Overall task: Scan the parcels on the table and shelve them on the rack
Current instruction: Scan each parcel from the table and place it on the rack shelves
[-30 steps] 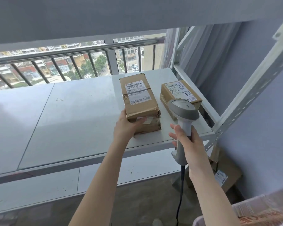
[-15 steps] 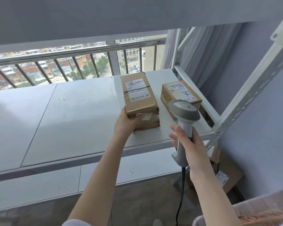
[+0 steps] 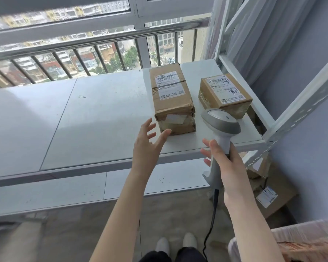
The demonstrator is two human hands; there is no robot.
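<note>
- While the left grip (image 3: 146,142) is hovering released, fingers spread and holding nothing, its thumb tip is sitting right at the near bottom corner of the long parcel (image 3: 170,93); whether it is touching, I cannot tell.
- That long parcel is lying flat on the rack's shelf (image 3: 83,120), label up and running away from the person, its near end looking crumpled and taped.
- Just to its right, the square parcel (image 3: 223,93) is lying label up as well, a strip of bare shelf showing between the two, close to the shelf's right edge.
- Over on the right, the right grip (image 3: 225,167) is grasping the scanner (image 3: 221,127) by its handle, the grey head rising over the shelf's front edge, in front of the gap between the parcels.
- From the handle, the cable (image 3: 213,214) is trailing down towards the floor.
- Down below, a third parcel (image 3: 273,193) is sitting under the shelf's right end, beside the rack upright (image 3: 301,108).
</note>
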